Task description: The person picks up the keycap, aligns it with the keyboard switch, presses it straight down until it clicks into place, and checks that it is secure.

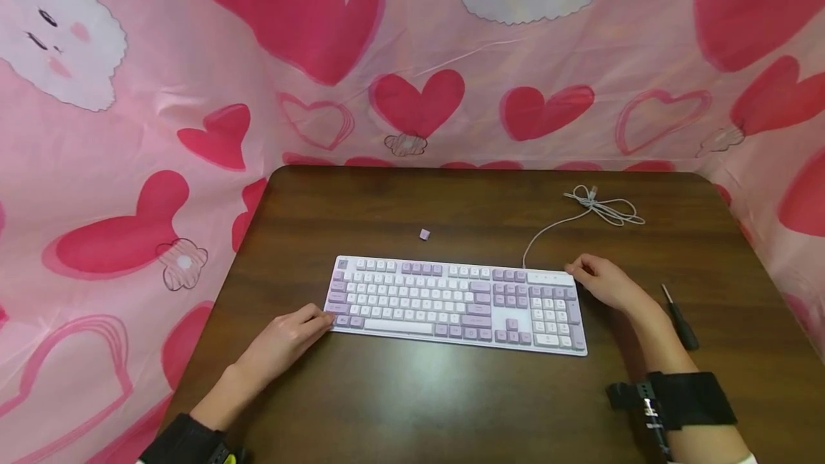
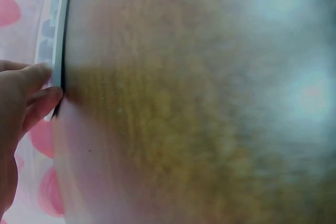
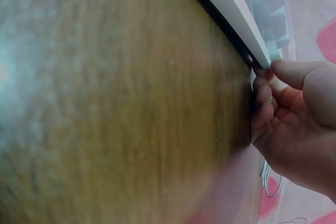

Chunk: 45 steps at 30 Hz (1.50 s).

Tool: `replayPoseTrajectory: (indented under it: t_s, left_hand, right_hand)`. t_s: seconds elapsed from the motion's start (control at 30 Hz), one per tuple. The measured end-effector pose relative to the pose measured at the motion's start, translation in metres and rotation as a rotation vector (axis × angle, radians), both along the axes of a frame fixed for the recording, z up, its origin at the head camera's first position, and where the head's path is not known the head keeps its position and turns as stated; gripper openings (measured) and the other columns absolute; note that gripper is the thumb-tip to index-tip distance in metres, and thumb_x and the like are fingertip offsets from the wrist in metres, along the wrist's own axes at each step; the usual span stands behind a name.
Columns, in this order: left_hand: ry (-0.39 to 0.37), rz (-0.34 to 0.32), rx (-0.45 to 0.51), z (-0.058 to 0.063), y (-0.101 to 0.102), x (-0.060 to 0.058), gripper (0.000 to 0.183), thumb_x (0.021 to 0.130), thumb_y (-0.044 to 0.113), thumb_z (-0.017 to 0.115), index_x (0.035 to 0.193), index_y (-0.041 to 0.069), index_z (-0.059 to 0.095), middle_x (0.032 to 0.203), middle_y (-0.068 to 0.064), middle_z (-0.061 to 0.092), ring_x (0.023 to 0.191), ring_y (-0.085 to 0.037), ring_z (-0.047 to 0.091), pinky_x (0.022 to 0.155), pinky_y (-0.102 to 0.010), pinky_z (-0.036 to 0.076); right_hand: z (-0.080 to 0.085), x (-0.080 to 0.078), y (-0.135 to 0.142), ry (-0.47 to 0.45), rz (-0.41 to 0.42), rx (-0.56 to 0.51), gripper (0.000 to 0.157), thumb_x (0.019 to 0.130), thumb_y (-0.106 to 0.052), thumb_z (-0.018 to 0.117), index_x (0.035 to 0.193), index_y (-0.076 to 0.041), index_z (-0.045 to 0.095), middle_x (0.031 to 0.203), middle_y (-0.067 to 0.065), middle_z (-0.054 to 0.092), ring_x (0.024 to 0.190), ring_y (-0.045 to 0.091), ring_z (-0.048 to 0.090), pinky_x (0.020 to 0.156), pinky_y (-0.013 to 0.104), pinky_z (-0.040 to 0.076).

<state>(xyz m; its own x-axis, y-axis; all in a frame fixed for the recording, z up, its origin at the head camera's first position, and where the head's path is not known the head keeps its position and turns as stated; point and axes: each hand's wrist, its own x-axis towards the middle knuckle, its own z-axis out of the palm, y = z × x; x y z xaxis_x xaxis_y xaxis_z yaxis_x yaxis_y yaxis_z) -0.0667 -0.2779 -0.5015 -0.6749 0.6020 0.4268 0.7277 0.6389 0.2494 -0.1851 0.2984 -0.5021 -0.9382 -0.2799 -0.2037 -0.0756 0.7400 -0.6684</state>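
A white and lilac keyboard [image 1: 399, 302] lies across the wooden table, slightly angled, its left end a little farther back. At its front left corner, my left hand [image 1: 291, 335] pinches the edge between thumb and fingers. The left wrist view shows that thumb and fingertips at the keyboard's side wall [image 2: 61, 35]. My right hand [image 1: 604, 281] grips the back right corner; in the right wrist view the thumb lies on top and curled fingers sit low at the corner [image 3: 265, 59]. Behind the keyboard lies a small lilac keycap [image 1: 424, 234]. The keyboard's top left key position looks darker than its neighbours.
A pale cable [image 1: 554, 224] runs from the keyboard's back edge to a tied bundle [image 1: 609, 210]. Right of my right forearm lies a screwdriver [image 1: 680, 319] with a dark handle. Pink heart-patterned cloth [image 1: 477, 142] hangs behind and beside the table [image 1: 412, 407].
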Motion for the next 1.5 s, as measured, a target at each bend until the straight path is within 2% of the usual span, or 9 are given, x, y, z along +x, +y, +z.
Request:
replayPoseTrajectory:
  t_s: [0.13, 0.37, 0.63, 0.77, 1.0, 1.13, 1.27, 1.4, 1.5]
  left_hand:
    - [0.000, -0.025, -0.043, 0.003, 0.000, -0.004, 0.042, 0.072, -0.003, 0.090, 0.109, 0.008, 0.075, 0.093, 0.004, 0.061, 0.073, -0.004, 0.056, 0.063, -0.016, 0.048]
    - [0.028, -0.091, -0.118, 0.011, -0.004, -0.008, 0.021, 0.090, 0.007, 0.081, 0.110, 0.007, 0.074, 0.091, 0.002, 0.060, 0.071, -0.005, 0.054, 0.060, -0.017, 0.048]
    - [0.103, -0.136, -0.136, 0.030, 0.008, -0.031, 0.038, 0.068, 0.004, 0.095, 0.102, 0.009, 0.079, 0.090, 0.000, 0.069, 0.073, -0.012, 0.063, 0.065, -0.026, 0.057]
    - [0.111, -0.156, -0.173, 0.042, 0.025, -0.053, 0.035, 0.073, 0.010, 0.095, 0.104, 0.009, 0.080, 0.092, -0.002, 0.071, 0.077, -0.014, 0.065, 0.069, -0.027, 0.059]
    - [0.093, -0.213, -0.217, 0.058, 0.057, -0.105, 0.028, 0.081, 0.009, 0.090, 0.107, 0.008, 0.080, 0.096, -0.003, 0.074, 0.084, -0.016, 0.071, 0.076, -0.030, 0.061]
    - [0.044, -0.219, -0.267, 0.055, 0.077, -0.138, 0.023, 0.088, 0.009, 0.084, 0.111, 0.009, 0.079, 0.102, -0.003, 0.073, 0.091, -0.017, 0.071, 0.080, -0.032, 0.060]
    - [-0.020, -0.199, -0.380, 0.047, 0.102, -0.167, 0.022, 0.094, 0.011, 0.078, 0.116, 0.009, 0.077, 0.105, -0.004, 0.071, 0.092, -0.017, 0.069, 0.082, -0.032, 0.059]
    - [-0.032, -0.184, -0.528, 0.045, 0.124, -0.185, 0.021, 0.099, 0.010, 0.072, 0.120, 0.013, 0.075, 0.105, -0.005, 0.067, 0.087, -0.016, 0.064, 0.076, -0.031, 0.057]
    - [-0.035, -0.188, -0.621, 0.046, 0.134, -0.192, 0.024, 0.102, 0.009, 0.067, 0.124, 0.017, 0.073, 0.111, -0.005, 0.066, 0.093, -0.017, 0.064, 0.078, -0.032, 0.057]
  right_hand:
    - [0.002, 0.002, 0.001, -0.017, -0.004, 0.009, 0.022, 0.109, -0.019, 0.054, 0.099, -0.001, 0.063, 0.091, 0.010, 0.059, 0.085, 0.026, 0.052, 0.074, 0.038, 0.040]
    - [0.008, 0.003, -0.001, -0.021, 0.004, 0.015, 0.024, 0.110, -0.020, 0.052, 0.101, 0.000, 0.063, 0.093, 0.011, 0.060, 0.086, 0.026, 0.053, 0.074, 0.039, 0.040]
    - [0.009, 0.000, 0.001, -0.004, 0.000, 0.026, 0.023, 0.109, -0.018, 0.053, 0.101, 0.001, 0.063, 0.093, 0.012, 0.060, 0.086, 0.026, 0.053, 0.074, 0.039, 0.040]
    - [0.010, 0.001, 0.001, 0.013, -0.005, 0.024, 0.022, 0.109, -0.017, 0.054, 0.099, 0.001, 0.063, 0.092, 0.012, 0.060, 0.085, 0.026, 0.053, 0.074, 0.039, 0.040]
    - [0.006, 0.003, -0.001, 0.013, -0.006, 0.002, 0.022, 0.108, -0.016, 0.054, 0.098, 0.001, 0.063, 0.096, 0.015, 0.063, 0.086, 0.026, 0.053, 0.074, 0.039, 0.040]
    - [0.004, 0.004, -0.002, -0.005, -0.001, -0.004, 0.021, 0.109, -0.015, 0.053, 0.099, 0.001, 0.063, 0.099, 0.016, 0.064, 0.087, 0.027, 0.053, 0.075, 0.039, 0.041]
    - [0.004, 0.005, -0.002, -0.002, -0.001, -0.003, 0.021, 0.109, -0.015, 0.053, 0.099, 0.001, 0.063, 0.094, 0.014, 0.061, 0.086, 0.026, 0.053, 0.074, 0.039, 0.040]
    - [0.004, 0.004, -0.004, 0.002, 0.005, -0.020, 0.022, 0.109, -0.016, 0.053, 0.099, 0.001, 0.063, 0.095, 0.013, 0.061, 0.086, 0.025, 0.053, 0.075, 0.039, 0.040]
    - [0.004, 0.004, -0.006, 0.012, 0.005, -0.025, 0.021, 0.108, -0.014, 0.053, 0.099, 0.002, 0.064, 0.096, 0.014, 0.063, 0.086, 0.025, 0.053, 0.075, 0.039, 0.041]
